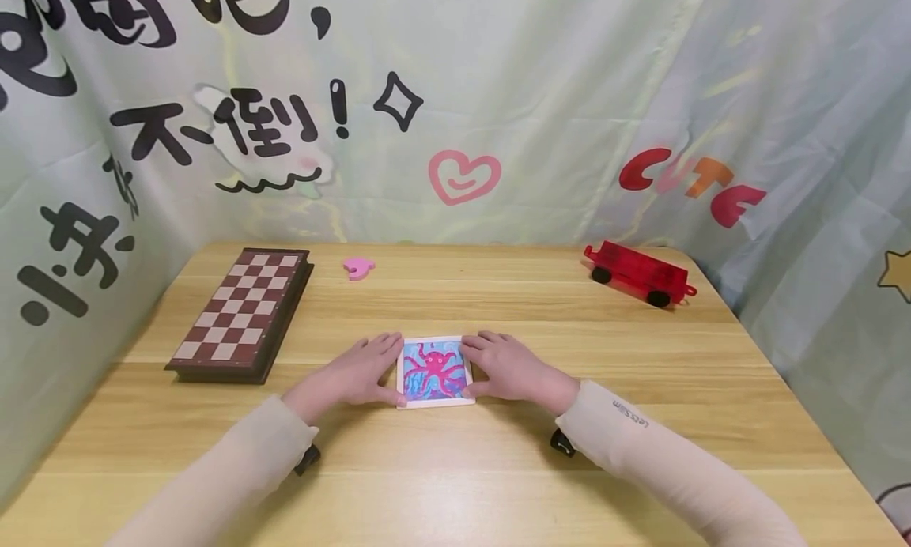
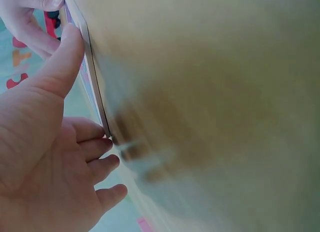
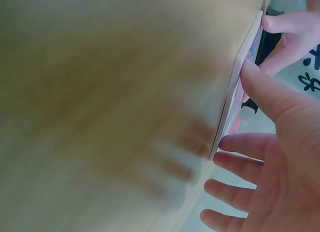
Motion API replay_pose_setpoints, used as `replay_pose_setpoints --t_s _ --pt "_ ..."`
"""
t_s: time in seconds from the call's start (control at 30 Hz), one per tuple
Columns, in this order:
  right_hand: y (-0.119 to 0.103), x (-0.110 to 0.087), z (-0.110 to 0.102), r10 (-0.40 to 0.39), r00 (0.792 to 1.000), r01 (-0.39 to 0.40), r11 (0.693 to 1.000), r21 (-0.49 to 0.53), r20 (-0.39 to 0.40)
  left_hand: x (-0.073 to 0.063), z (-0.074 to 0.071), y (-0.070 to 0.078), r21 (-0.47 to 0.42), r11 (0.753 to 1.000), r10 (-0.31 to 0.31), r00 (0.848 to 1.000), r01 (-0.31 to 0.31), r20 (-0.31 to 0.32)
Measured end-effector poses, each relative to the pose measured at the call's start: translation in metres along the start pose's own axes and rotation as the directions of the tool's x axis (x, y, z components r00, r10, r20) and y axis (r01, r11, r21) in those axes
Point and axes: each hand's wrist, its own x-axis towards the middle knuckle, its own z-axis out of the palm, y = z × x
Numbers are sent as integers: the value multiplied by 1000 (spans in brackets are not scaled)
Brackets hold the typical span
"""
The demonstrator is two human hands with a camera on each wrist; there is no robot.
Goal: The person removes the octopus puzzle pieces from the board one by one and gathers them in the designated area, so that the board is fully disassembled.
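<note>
Angled inward, the left hand (image 1: 356,371) and right hand (image 1: 517,375) pinch opposite sides of a flat, white-bordered, pink-and-blue octopus picture (image 1: 435,371) on the pale wood-grain tabletop (image 1: 434,484), before pale-green printed fabric (image 1: 569,81).

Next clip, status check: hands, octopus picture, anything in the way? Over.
Left hand touching left edge of octopus picture, right hand touching right edge. Octopus picture flat on tabletop. Chessboard and red toy wagon apart, neither in the way.

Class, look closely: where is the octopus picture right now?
In the head view, the octopus picture lies near the middle of the wooden table, between the left hand at its left edge and the right hand at its right edge.
</note>
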Motion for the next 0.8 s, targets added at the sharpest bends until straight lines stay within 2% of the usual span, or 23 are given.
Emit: replay_pose_setpoints --t_s 0.47,0.6,0.7,0.8 --pt "-3 -4 2 6 1000 -5 999 33 -11 -3 5 4 15 1000 -10 999 11 -31" --pt "-2 -2 -1 -14 1000 15 1000 21 -20 -3 4 5 15 1000 -13 999 13 -30" --pt "-2 3 -5 -31 997 34 999 42 -71 -3 3 5 12 1000 -14 999 14 -29" --pt "-3 11 -11 -36 990 52 992 113 -136 -3 2 6 7 1000 -14 1000 14 -27"
